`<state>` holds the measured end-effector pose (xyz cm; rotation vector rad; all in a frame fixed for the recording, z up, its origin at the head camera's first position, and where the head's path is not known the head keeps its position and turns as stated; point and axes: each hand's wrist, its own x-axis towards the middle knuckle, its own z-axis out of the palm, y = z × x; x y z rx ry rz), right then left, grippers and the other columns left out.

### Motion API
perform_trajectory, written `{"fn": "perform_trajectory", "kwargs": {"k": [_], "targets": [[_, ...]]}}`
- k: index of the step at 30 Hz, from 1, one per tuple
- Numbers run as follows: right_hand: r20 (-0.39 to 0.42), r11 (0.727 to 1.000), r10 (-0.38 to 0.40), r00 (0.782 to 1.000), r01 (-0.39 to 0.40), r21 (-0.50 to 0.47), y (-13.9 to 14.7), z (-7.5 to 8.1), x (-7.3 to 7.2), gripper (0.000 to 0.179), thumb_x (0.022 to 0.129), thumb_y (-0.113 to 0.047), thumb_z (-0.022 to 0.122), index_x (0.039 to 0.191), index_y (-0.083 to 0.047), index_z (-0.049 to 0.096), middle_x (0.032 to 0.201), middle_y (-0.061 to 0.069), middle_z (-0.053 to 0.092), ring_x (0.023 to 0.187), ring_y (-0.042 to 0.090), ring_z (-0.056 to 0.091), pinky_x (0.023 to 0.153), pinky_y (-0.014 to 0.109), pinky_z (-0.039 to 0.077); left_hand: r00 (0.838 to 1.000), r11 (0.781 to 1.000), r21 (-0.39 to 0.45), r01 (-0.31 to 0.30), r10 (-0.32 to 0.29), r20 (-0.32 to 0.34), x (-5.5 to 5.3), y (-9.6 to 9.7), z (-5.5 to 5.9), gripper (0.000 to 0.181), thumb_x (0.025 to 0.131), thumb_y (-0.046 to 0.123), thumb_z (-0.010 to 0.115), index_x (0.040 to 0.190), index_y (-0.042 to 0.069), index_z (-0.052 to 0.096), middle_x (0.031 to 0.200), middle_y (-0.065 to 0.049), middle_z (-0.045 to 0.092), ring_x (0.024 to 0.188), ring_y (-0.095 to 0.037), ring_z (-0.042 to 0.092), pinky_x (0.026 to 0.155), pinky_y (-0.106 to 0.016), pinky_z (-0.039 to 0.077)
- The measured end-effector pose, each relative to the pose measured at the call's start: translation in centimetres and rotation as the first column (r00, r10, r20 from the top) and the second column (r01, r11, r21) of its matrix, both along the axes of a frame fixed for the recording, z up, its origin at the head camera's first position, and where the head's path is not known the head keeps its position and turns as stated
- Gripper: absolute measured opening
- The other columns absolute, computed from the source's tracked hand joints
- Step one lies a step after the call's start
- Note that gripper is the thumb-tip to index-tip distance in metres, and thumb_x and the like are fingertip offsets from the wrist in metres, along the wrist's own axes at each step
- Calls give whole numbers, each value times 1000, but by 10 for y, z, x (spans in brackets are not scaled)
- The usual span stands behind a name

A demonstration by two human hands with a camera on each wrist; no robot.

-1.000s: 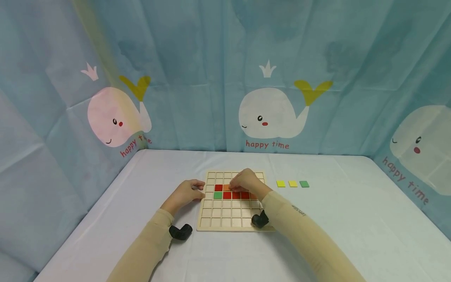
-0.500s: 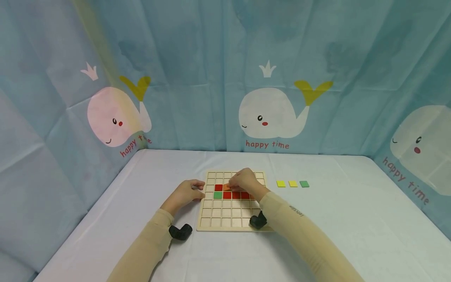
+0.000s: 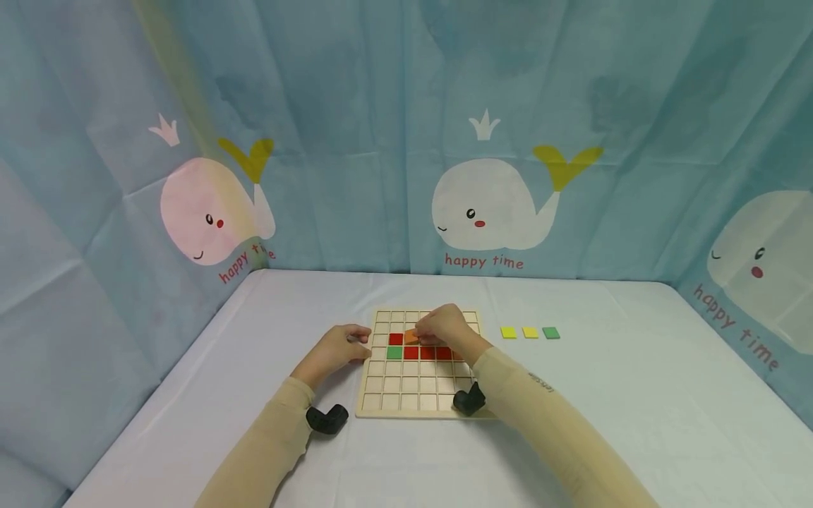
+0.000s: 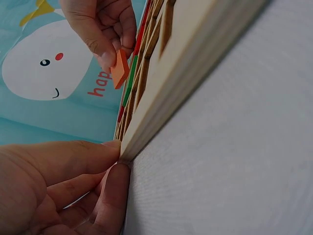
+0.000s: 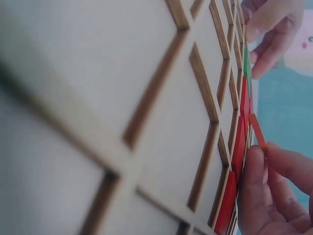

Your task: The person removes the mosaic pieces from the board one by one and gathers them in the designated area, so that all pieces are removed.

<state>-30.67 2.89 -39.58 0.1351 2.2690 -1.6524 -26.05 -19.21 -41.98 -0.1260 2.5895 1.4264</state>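
My right hand [image 3: 447, 326] pinches an orange square tile [image 4: 120, 69] between thumb and fingers. The tile is tilted, with its lower part close over the pale wooden grid board [image 3: 409, 385]. At the board's left edge, my left hand [image 3: 333, 347] grips the rim with its thumb and a finger. To the left of the orange tile lies a red tile [image 3: 396, 339] in a cell. The row nearer me holds a green tile [image 3: 394, 353], then several red tiles [image 3: 428, 353]. An orange tile [image 3: 457, 355] at that row's right end is partly covered by the right hand.
Two yellow tiles [image 3: 509, 332] and a loose green tile [image 3: 551, 333] lie in a row on the white tabletop [image 3: 635, 395], right of the board. Behind the table hangs a blue curtain [image 3: 356, 204] printed with whales. Each sleeve has a black device [image 3: 327, 419] near the wrist.
The orange tile in the right hand's fingers lay nearly flat in its cell a second ago and now stands tilted up. The left hand stays at the board's edge.
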Motion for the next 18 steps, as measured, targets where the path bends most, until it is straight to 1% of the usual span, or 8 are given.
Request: {"fn": "perform_trajectory", "kwargs": {"k": [4,9,12,14,18], "targets": [[25,999,-8,1000,9,-34,4,2,-1,17,86,-2,74,101,6,73,96,16,76,59,10,68,64,25,59,1000,1000,-5,2,-2,5,-1,0,1,49,84,4,71,131,2,61,115,-10,62,86,-15,59,73,-25,51],[29,998,-11,1000,12,-57,10,5,-1,20,85,-1,74,104,7,73,100,19,75,58,10,68,63,25,59,1000,1000,-7,-4,4,-2,-1,0,3,48,84,5,71,132,2,61,115,-10,62,87,-15,59,74,-25,52],[40,998,-18,999,21,-55,14,7,-1,21,86,-1,74,105,7,73,102,19,75,58,10,67,64,25,59,1000,1000,-9,-5,5,-3,-1,0,3,49,84,4,71,131,2,61,115,-11,62,86,-15,59,73,-25,51],[42,999,-18,999,20,-47,18,7,-1,21,86,-2,74,106,7,73,102,18,75,59,9,66,65,25,59,1000,1000,-9,6,-6,1,0,0,3,49,84,4,71,131,1,61,116,-11,62,86,-15,60,73,-25,51],[31,1000,-12,999,13,-23,24,8,-2,21,87,-5,74,105,5,73,96,14,76,59,9,67,65,24,59,1000,1000,2,9,-9,2,0,0,3,49,84,4,71,132,1,61,117,-11,62,87,-14,60,74,-25,52]]}}
